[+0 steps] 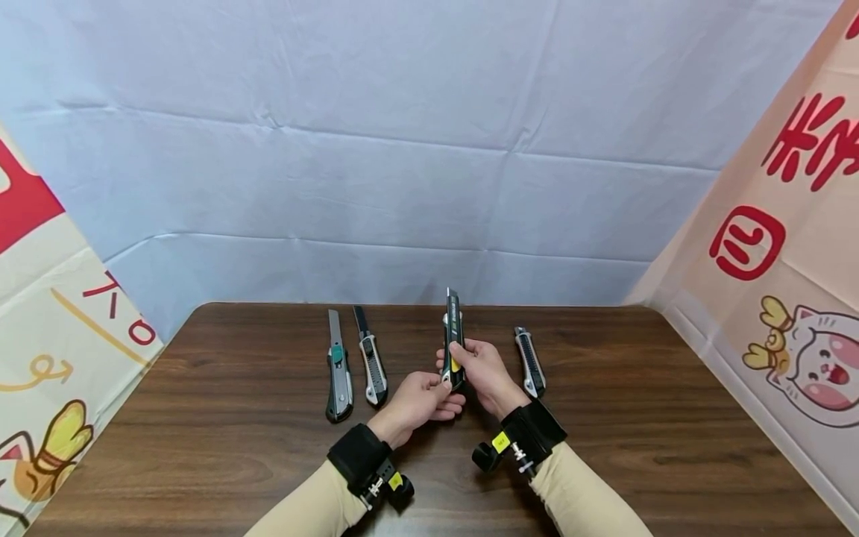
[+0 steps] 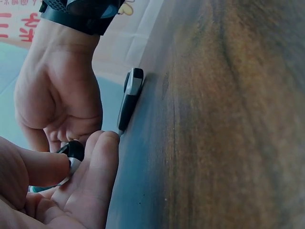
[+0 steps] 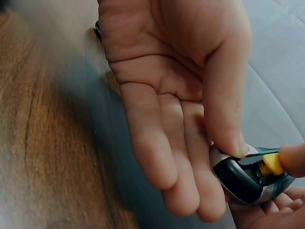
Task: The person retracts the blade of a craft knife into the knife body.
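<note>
Both hands hold a dark utility knife [image 1: 453, 317] with a yellow slider [image 3: 272, 163], above the middle of the table, blade end pointing away. My left hand [image 1: 417, 403] pinches its butt end between thumb and fingers; in the right wrist view the left hand's other fingers [image 3: 178, 157] stretch out beside it. My right hand [image 1: 486, 371] grips the handle from the right, its thumb [image 3: 293, 160] at the slider. In the left wrist view the knife's end [image 2: 74, 150] shows between the left thumb and fingers; the rest is mostly hidden.
Left of the hands, a grey utility knife [image 1: 341, 377] with a green slider and a silver-and-black one [image 1: 373, 367] with a dark blade lie on the wooden table [image 1: 201, 418]. A smaller knife [image 1: 532, 365] lies just right of my right hand. Cloth backdrops surround the table.
</note>
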Demonstrator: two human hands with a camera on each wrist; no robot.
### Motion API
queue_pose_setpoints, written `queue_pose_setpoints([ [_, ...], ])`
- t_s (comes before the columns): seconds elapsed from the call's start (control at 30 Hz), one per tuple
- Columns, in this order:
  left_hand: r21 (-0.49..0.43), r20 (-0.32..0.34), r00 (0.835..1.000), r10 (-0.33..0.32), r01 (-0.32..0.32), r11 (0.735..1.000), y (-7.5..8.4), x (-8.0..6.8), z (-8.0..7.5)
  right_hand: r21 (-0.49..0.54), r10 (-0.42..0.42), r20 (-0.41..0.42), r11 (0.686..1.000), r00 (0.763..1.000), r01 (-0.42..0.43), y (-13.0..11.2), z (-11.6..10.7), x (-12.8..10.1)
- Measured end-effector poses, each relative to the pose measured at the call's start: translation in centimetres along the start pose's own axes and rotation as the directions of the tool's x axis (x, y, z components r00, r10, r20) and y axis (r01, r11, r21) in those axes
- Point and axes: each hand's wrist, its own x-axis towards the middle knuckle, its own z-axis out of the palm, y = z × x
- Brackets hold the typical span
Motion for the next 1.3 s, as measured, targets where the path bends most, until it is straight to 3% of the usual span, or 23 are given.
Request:
queue_pose_setpoints([
  [1.3,-0.019,0.005,1.0,-0.016,0.016,1.0,-0.17,0.17,-0.21,-0.035,0.008,0.035,0.999,0.999,-0.007,-0.11,-0.02,-0.32],
])
